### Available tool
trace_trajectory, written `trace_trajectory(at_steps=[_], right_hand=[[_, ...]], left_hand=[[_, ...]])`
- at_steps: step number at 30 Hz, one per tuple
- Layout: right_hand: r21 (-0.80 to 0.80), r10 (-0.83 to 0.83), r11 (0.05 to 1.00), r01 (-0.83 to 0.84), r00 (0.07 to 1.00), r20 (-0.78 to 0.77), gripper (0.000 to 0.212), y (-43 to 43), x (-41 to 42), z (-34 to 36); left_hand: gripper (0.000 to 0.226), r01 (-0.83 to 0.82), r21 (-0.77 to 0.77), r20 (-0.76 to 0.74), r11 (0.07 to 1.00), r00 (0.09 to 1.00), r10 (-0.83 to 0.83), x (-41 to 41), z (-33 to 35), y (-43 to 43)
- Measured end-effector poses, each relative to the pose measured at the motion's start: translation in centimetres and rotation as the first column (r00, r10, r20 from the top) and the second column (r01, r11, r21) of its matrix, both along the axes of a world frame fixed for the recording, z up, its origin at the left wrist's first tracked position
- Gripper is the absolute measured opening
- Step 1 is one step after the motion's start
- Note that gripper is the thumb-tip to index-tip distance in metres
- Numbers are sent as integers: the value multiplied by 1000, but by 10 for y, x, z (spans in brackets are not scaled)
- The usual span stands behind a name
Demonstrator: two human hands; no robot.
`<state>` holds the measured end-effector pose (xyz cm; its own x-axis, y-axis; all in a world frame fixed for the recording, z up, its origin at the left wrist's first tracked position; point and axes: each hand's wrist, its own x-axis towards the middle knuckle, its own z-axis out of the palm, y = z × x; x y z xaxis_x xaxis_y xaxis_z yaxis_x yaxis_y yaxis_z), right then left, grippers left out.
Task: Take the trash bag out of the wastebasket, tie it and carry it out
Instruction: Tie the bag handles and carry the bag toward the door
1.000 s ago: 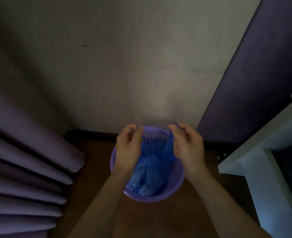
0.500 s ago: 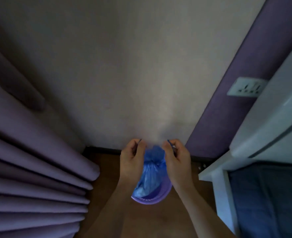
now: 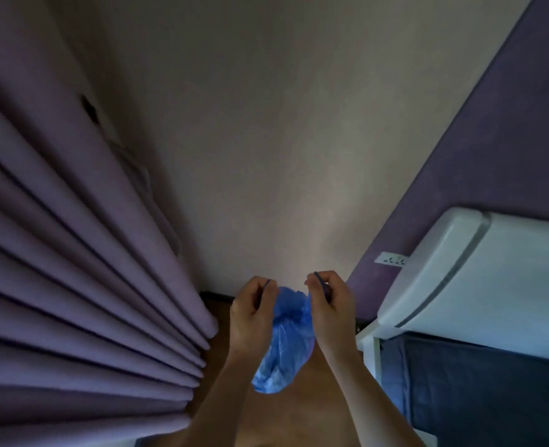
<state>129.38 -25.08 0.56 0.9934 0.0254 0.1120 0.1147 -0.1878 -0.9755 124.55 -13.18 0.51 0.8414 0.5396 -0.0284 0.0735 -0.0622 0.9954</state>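
With the curtain left of the trash bag, my left hand and right hand each pinch one handle loop, holding the bag suspended between them, mouth gathered for tying.

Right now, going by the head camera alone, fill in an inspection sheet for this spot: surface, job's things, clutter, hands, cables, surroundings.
Surface: brown floor, bare where visible.
Job's things: blue trash bag lifted and hanging between both hands, mouth gathered, not yet tied; wastebasket not in view.
Clutter: nothing seen.
Hands: left hand and right hand each pinch a top edge of the bag.
Cables: nothing seen; wall socket with nothing plugged in.
Surroundings: pleated purple curtain on the left, pale wall ahead, white furniture with dark blue fabric on the right.
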Motion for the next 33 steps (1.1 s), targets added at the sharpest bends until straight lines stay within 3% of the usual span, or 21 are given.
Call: trace_trajectory(at_steps=[14,20,25,30,33], right_hand=[[68,94,993,-94,995,16,20,14,-48,55],[65,278,958,-279,960,21,19,29,-35,62],[18,582,812,-583,812,50,23,45,-29,66],[64,785,614,-786,617,46,24,64,-68,62],[89,898,436,-895,440,26,23,72,-109,62]], left_hand=[[27,-120,37,55,992,992,118,-55,54,1],[34,-294,62,16,954,956,293,-55,62,-4],[26,-558,76,42,826,830,556,-75,66,-8],[35,-784,66,32,617,620,784,-130,61,-25],[28,-888,69,48,456,459,887,-173,62,-39]])
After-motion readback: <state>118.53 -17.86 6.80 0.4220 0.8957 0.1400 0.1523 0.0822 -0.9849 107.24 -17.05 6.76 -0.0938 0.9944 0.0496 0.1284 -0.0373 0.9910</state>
